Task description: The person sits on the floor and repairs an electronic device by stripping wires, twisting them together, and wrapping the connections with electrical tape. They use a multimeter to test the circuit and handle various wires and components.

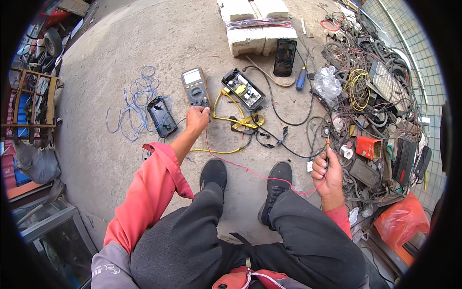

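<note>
A multimeter [195, 89] with a grey face and brown edges lies on the concrete, its dial facing up. My left hand [196, 119] is at its lower end, thumb and fingers closed on a lead plug by the sockets; the fingers partly hide it. From there a red test lead [248, 169] runs across my feet to my right hand [328, 174]. That hand is closed around a test probe [328, 143], held upright with its orange-red end above the fingers. Beyond the left hand lies an opened black case [244, 90] with a circuit board inside.
An empty-looking black case half [162, 117] lies by tangled blue wire [139, 103]. Yellow-taped cable [236, 120] crosses the ground. A phone [285, 57] leans before a white foam block [255, 38], near a blue screwdriver [301, 77]. Heaped cables and scrap [358, 91] line the right.
</note>
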`<action>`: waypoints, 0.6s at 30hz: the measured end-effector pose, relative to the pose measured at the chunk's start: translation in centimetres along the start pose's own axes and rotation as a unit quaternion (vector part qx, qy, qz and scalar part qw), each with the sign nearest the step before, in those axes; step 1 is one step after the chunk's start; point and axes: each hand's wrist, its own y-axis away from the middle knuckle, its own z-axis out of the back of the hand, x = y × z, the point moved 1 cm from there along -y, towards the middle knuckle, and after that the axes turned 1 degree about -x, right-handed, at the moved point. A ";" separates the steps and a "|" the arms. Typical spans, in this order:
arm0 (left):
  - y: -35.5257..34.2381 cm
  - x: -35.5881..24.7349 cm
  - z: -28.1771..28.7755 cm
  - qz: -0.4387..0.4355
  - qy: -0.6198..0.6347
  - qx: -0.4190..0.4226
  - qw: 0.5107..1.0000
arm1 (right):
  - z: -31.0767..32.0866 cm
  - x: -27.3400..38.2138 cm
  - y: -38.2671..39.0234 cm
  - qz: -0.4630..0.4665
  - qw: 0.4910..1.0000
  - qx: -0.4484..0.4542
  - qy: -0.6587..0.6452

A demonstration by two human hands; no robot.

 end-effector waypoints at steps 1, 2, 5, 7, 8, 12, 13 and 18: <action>0.1 -0.3 -0.2 0.021 0.008 0.006 1.000 | 0.1 0.1 0.1 0.002 1.000 -0.001 0.000; 0.1 -0.4 -0.3 0.041 0.015 0.011 0.999 | 0.1 0.1 0.1 0.004 1.000 -0.001 0.000; -0.1 -0.5 -0.5 0.053 0.026 0.016 0.998 | 0.3 0.1 0.0 0.003 1.000 0.000 -0.003; -0.2 -0.4 -0.5 0.057 0.026 0.021 0.998 | 0.2 0.0 0.0 0.001 1.000 0.001 -0.003; -0.3 -0.3 -0.5 0.059 0.026 0.024 0.998 | 0.2 -0.1 0.0 0.000 1.000 0.001 -0.002; -0.3 0.0 -0.6 0.045 0.037 0.031 0.998 | 0.2 -0.1 -0.1 -0.001 1.000 0.003 0.000; -0.2 0.1 -0.7 0.045 0.040 0.033 0.998 | 0.1 -0.2 -0.1 -0.002 1.000 0.002 -0.001; 1.5 -0.2 -0.2 -0.034 -0.069 0.007 0.997 | 0.3 -0.2 -0.1 0.001 1.000 0.003 0.004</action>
